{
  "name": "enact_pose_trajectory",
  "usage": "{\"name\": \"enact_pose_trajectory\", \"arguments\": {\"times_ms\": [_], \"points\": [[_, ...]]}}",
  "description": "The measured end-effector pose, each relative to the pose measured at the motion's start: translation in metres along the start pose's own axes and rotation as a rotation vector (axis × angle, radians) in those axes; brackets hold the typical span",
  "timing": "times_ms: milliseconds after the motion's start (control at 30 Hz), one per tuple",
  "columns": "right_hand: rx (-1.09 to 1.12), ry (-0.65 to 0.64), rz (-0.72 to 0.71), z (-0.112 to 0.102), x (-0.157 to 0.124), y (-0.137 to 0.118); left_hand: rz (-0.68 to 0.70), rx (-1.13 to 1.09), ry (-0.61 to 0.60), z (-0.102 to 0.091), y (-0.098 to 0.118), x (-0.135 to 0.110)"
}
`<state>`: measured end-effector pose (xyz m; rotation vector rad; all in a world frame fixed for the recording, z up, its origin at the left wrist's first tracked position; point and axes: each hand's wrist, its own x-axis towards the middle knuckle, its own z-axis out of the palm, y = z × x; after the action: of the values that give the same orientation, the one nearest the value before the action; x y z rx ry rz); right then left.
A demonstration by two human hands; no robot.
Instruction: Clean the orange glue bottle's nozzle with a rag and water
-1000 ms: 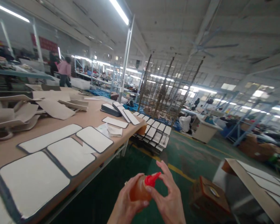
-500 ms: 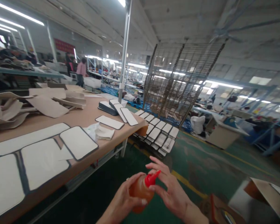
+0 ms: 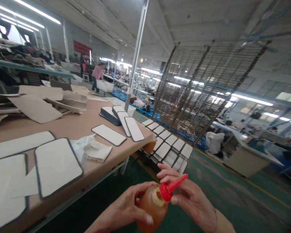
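My left hand [image 3: 128, 207] wraps round a squeeze bottle [image 3: 151, 207] of amber liquid, held low in front of me and tilted. The bottle's pale neck shows its open mouth. Against the right side of that mouth, the red nozzle cap [image 3: 168, 190] sits tipped off the neck, its spout pointing up and right. My right hand [image 3: 191, 197] has the cap between thumb and fingers, with the other fingers stretched out above it. To the left, white panels with dark edges [image 3: 58, 166] lie on the brown-covered table [image 3: 70, 124].
Beige sheets [image 3: 38, 103] are heaped at the table's far left. A crumpled white cloth [image 3: 98, 150] lies near its front edge. Past the table corner stands a tilted wire rack [image 3: 194, 94] with white panels on its lower part. A metal post [image 3: 137, 55] rises behind the table.
The red cap has come off the bottle's neck and moved right with my right hand, baring the mouth. My view has shifted, and the bottle appears closer.
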<state>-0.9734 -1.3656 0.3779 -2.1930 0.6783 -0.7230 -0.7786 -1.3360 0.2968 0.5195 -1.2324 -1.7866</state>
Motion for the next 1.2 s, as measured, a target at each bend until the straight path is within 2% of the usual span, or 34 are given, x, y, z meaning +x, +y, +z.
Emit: {"name": "enact_pose_trajectory", "arguments": {"times_ms": [167,267,333,400,567,800,867,933,1067,1200], "points": [[-0.119,-0.032,-0.010,-0.034,0.062,0.043,0.021,0.061,0.098,-0.049,0.015,0.051],[-0.092,0.068,-0.019,-0.049,0.090,0.064,0.017,0.081,0.168,-0.075,0.017,0.075],[-0.052,0.174,-0.021,-0.058,0.105,0.074,0.013,0.073,0.167,-0.088,0.017,0.087],[-0.019,0.218,-0.007,-0.066,0.117,0.082,0.009,0.071,0.162,-0.099,0.017,0.099],[0.092,0.187,-0.014,-0.083,0.139,0.101,0.001,0.099,0.232,-0.122,0.014,0.120],[0.255,0.326,-0.196,-0.123,0.159,0.142,0.063,0.118,0.405,-0.141,0.020,0.145],[0.183,0.285,-0.218,-0.129,0.171,0.155,0.076,0.136,0.467,-0.144,0.019,0.159],[0.092,0.184,-0.214,-0.130,0.186,0.170,0.084,0.148,0.511,-0.147,0.016,0.176],[0.001,0.026,-0.230,-0.134,0.212,0.202,0.106,0.207,0.538,-0.151,0.010,0.216],[-0.057,-0.095,-0.250,-0.159,0.227,0.229,0.144,0.229,0.556,-0.147,0.008,0.256]]}}
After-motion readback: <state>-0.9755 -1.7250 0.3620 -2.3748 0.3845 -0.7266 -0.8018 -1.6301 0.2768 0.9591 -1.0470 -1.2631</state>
